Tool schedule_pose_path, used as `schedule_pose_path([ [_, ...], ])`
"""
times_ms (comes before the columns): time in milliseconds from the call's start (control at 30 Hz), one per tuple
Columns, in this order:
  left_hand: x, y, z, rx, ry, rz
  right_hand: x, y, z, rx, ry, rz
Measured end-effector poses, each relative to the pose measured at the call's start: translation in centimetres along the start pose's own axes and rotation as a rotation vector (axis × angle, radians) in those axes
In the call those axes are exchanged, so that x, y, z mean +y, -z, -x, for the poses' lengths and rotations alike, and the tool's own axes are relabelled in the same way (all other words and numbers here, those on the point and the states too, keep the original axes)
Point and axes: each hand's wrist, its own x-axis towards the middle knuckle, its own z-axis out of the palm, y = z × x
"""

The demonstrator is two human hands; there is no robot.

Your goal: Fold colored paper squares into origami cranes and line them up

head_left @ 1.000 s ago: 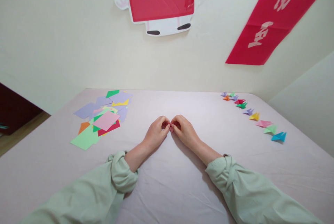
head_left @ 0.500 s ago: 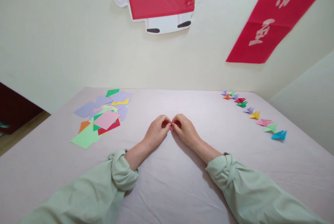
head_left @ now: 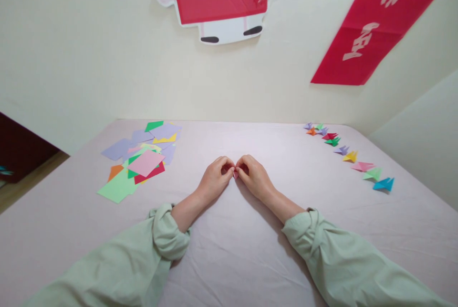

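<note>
A small folded piece of pink paper (head_left: 235,174) is pinched between my two hands at the middle of the table. My left hand (head_left: 217,175) grips its left side between thumb and fingertips. From the right, my right hand (head_left: 253,174) pinches the same paper, and the fingertips of both hands nearly meet. Most of the paper is hidden behind the fingers, so its folds cannot be made out.
Loose coloured paper sheets (head_left: 146,163) lie overlapping on the left of the cloth-covered table (head_left: 246,254). Several folded paper figures, among them a blue one (head_left: 384,185) and a yellow one (head_left: 350,156), form a slanting row on the right. A wall (head_left: 229,82) stands behind.
Both hands keep their pinch on the pink paper in almost the same spot. The whole view has shifted very slightly.
</note>
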Motion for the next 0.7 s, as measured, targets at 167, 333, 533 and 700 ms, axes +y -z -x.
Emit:
schedule_pose_path([
  [167,0.01,0.09,-0.12,-0.003,-0.02,0.027,-0.33,0.24,0.0,-0.014,0.001,0.009],
  [333,0.07,0.05,-0.19,-0.023,-0.022,0.054,-0.31,0.28,0.06,-0.014,-0.002,0.001],
  [533,-0.14,-0.09,-0.06,-0.004,0.022,0.074,-0.23,0.23,-0.02,-0.013,-0.018,-0.011],
  [700,-0.36,-0.15,-0.07,0.003,0.035,0.055,-0.18,0.2,-0.06,-0.012,-0.007,-0.016],
])
